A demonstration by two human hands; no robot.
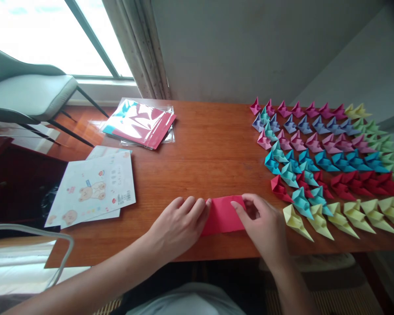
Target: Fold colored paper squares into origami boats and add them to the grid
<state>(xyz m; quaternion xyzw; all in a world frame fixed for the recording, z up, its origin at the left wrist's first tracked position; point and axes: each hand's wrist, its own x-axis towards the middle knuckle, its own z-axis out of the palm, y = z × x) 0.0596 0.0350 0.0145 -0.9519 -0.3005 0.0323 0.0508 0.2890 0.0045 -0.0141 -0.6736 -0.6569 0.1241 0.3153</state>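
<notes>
A folded piece of red paper (pixel 223 214) lies flat near the front edge of the wooden table. Over its left end rests my left hand (pixel 185 218), fingers curled together and gripping that side; the fingertips are partly hidden. My right hand (pixel 261 221) pinches the opposite end, thumb on top of the paper and forefinger at the upper right corner. Just beyond my right hand stand rows of folded paper boats, with a red boat (pixel 280 188) and a pale yellow boat (pixel 295 221) closest.
Coloured paper in clear wrapping (pixel 141 122) lies at the table's back left. Sheets with a bear print (pixel 95 186) overlap the left edge. A white cable (pixel 70 245) loops at the lower left, and a chair (pixel 29 96) stands by the window.
</notes>
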